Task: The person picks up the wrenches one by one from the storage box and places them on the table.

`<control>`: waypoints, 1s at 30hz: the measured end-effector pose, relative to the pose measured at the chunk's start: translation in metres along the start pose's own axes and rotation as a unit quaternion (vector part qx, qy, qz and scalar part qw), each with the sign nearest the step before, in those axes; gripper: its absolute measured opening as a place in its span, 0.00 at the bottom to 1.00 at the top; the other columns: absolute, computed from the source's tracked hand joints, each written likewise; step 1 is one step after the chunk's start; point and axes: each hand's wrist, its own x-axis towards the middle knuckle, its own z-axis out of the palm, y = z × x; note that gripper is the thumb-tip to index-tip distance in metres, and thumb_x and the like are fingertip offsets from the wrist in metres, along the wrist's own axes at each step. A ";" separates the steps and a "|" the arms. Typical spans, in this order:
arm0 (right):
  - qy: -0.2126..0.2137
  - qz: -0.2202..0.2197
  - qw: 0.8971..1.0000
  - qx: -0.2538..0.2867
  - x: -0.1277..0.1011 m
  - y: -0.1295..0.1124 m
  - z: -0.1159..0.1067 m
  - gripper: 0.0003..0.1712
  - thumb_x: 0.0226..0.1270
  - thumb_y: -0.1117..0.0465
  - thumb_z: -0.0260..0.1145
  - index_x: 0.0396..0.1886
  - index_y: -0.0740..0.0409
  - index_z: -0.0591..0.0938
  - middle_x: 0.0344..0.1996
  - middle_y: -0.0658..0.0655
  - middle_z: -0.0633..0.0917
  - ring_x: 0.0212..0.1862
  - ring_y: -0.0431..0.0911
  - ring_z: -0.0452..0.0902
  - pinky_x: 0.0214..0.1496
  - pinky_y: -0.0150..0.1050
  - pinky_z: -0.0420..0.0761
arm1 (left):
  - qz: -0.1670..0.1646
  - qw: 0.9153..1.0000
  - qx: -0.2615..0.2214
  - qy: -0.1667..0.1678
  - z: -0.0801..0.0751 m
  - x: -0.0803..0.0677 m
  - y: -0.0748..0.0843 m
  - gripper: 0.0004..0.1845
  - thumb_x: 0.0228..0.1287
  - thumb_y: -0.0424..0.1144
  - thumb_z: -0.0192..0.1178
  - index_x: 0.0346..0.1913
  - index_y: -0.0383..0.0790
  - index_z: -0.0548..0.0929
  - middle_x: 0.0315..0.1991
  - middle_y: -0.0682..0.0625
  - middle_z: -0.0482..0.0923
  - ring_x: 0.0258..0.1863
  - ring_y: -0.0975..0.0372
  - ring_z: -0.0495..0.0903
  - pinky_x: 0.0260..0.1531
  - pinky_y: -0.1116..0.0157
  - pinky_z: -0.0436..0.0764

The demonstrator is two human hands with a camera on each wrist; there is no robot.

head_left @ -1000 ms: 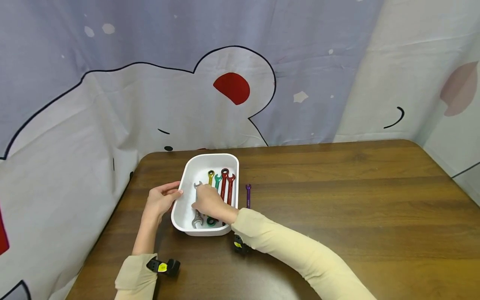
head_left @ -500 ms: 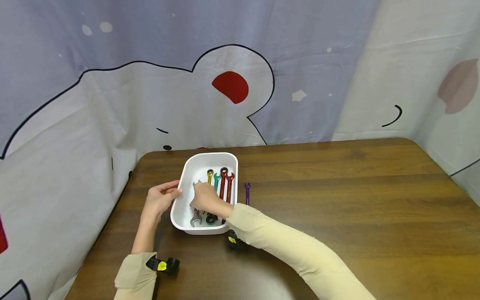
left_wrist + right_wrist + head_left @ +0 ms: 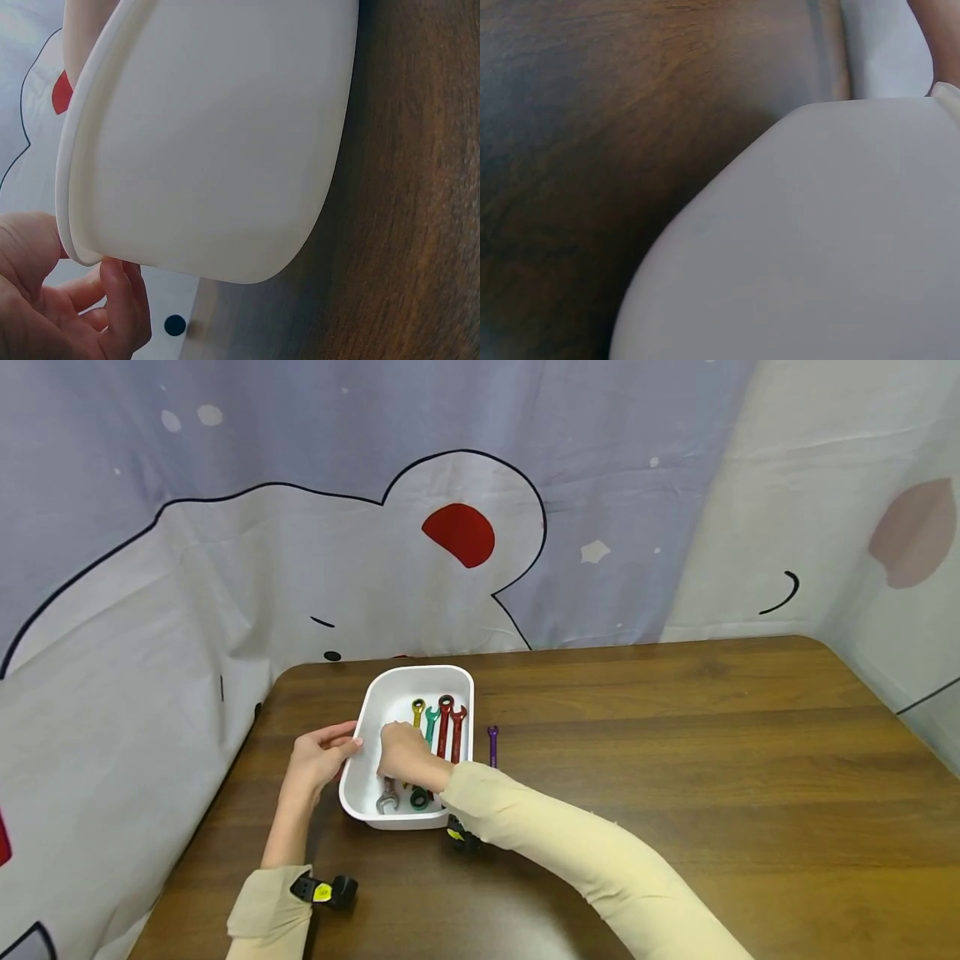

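My left hand (image 3: 321, 758) pinches the left rim of a white plastic bin (image 3: 366, 814), thumb at the rim and fingers beneath it. The left wrist view shows the same grip from close to the bin's outer wall (image 3: 217, 150). My right hand (image 3: 408, 755) reaches down into the bin, fingers curled round a silver wrench (image 3: 387, 800); only its lower open end shows below the hand. To the right of it lie a yellow wrench (image 3: 417, 710), a green wrench (image 3: 431, 717) and two red wrenches (image 3: 445, 731), heads toward the far end. The right wrist view shows mostly the bin's outside.
A purple wrench (image 3: 492, 745) lies on the brown wooden table (image 3: 675, 760), just right of the bin. Behind the table hangs a printed curtain (image 3: 300, 560). The bin's raised walls surround my right hand.
My right hand has shifted slightly left inside the bin, the silver wrench moving a little with it; its upper end is now covered. My left hand keeps its place at the rim.
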 end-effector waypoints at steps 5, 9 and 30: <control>0.002 -0.008 1.000 -0.002 0.000 0.001 0.000 0.11 0.49 0.65 0.73 0.32 0.60 0.82 0.27 0.54 0.80 0.24 0.42 0.70 0.20 0.29 0.70 | -0.001 1.000 -0.004 -0.005 0.000 0.000 0.001 0.25 0.65 0.37 0.61 0.64 0.34 0.73 0.43 0.49 0.84 0.30 0.74 0.77 0.29 0.71 0.78; 0.006 -0.007 1.000 -0.013 0.002 0.001 -0.001 0.14 0.46 0.63 0.77 0.31 0.60 0.82 0.27 0.54 0.82 0.23 0.42 0.71 0.22 0.30 0.72 | 0.001 1.000 -0.003 -0.006 0.001 0.000 0.000 0.26 0.65 0.37 0.61 0.64 0.34 0.73 0.44 0.49 0.84 0.31 0.74 0.77 0.29 0.71 0.78; -0.033 0.075 0.996 0.035 0.006 -0.005 -0.001 0.37 0.45 0.55 0.80 0.57 0.58 0.78 0.51 0.56 0.83 0.30 0.39 0.83 0.55 0.30 0.74 | 0.006 1.000 0.008 -0.006 -0.001 0.000 0.000 0.26 0.65 0.37 0.61 0.64 0.33 0.73 0.46 0.46 0.84 0.31 0.73 0.77 0.29 0.71 0.78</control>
